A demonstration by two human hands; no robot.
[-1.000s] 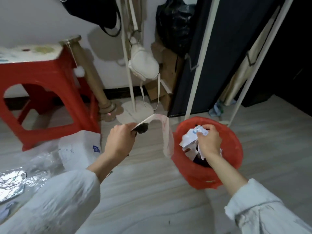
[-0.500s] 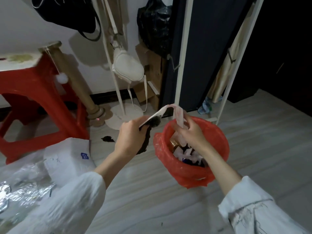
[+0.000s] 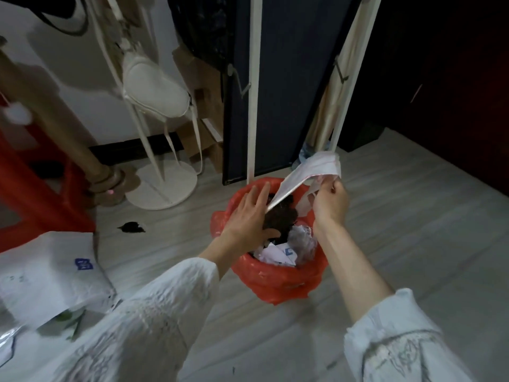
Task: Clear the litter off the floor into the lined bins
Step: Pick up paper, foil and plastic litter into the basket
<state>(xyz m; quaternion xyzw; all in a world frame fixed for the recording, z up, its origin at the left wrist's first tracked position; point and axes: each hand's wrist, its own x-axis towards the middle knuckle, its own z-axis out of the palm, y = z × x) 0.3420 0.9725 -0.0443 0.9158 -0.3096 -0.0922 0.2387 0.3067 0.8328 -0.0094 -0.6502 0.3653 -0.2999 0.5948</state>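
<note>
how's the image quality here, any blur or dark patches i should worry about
Head view: the red-lined bin and both hands (left hand, right hand) are evenly lit and fairly sharp; the sleeves at the bottom edge smear with motion blur; the upper right corner falls into near-black shadow; wide-angle bending tilts the white rack poles.

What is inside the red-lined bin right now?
The red-lined bin holds a dark clump and crumpled white paper. The left hand covers part of the opening, and anything beneath the top layer is hidden.
</note>
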